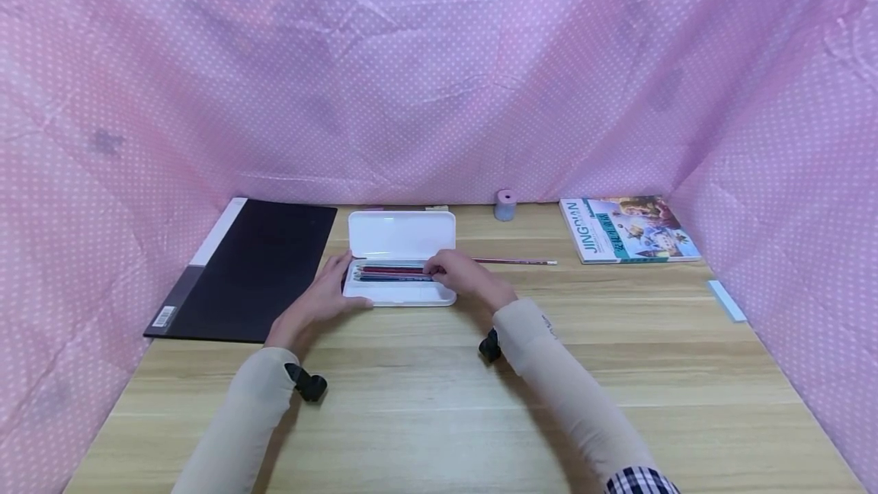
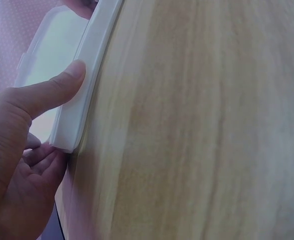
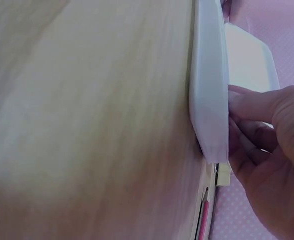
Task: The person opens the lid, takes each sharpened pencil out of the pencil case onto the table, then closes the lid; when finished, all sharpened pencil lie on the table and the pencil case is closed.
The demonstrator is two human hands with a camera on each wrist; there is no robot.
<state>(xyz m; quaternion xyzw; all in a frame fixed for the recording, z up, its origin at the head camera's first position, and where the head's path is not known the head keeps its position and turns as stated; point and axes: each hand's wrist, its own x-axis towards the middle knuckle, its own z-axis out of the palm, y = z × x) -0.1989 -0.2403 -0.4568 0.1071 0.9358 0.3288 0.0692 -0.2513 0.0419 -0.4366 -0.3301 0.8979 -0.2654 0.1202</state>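
Observation:
A white pencil case (image 1: 411, 296) lies on the table with its lid (image 1: 401, 233) raised toward the back. Several pencils (image 1: 391, 273), red and dark blue among them, lie side by side inside. My left hand (image 1: 322, 292) grips the case's left end, thumb (image 2: 66, 82) on the front rim and fingers around the side. Over the right end, my right hand (image 1: 466, 277) has curled fingers reaching in and pinching at the pencil ends. In the right wrist view the case wall hides its fingertips. A loose red pencil (image 1: 517, 261) lies on the table beyond that hand.
A black folder (image 1: 254, 265) lies left of the case. At the back stands a small pinkish-blue cylinder (image 1: 504, 206). To the right are a colourful book (image 1: 627, 231) and a light blue strip (image 1: 725, 301). Pink dotted cloth (image 1: 439, 82) encloses the table.

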